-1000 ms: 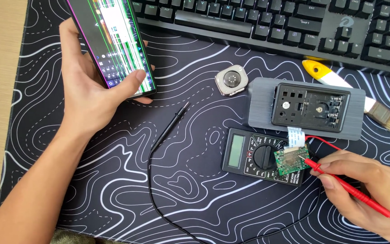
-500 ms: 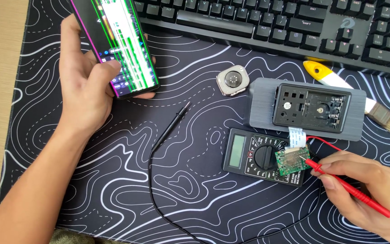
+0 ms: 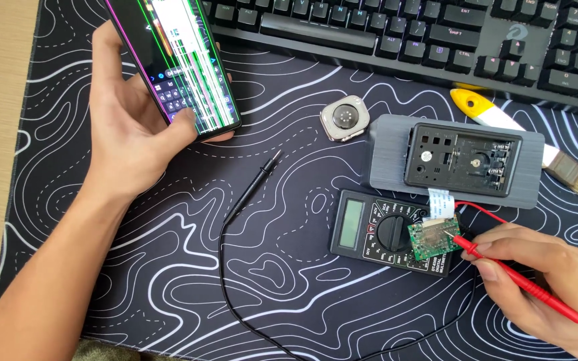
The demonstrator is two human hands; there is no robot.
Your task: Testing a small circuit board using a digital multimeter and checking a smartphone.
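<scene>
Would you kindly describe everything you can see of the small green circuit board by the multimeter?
The small green circuit board is roughly square, with tiny solder points and components on its upturned face. It lies tilted across the right edge of the black multimeter. A white ribbon cable joins it to the opened black device above. The red probe, held in the right hand, touches its right edge.

Right hand (image 3: 543,281): multimeter (image 3: 386,230) and grey block (image 3: 456,160) crowd its front; bare mat (image 3: 168,267) leftward, crossed by black probe lead (image 3: 249,194).
</scene>
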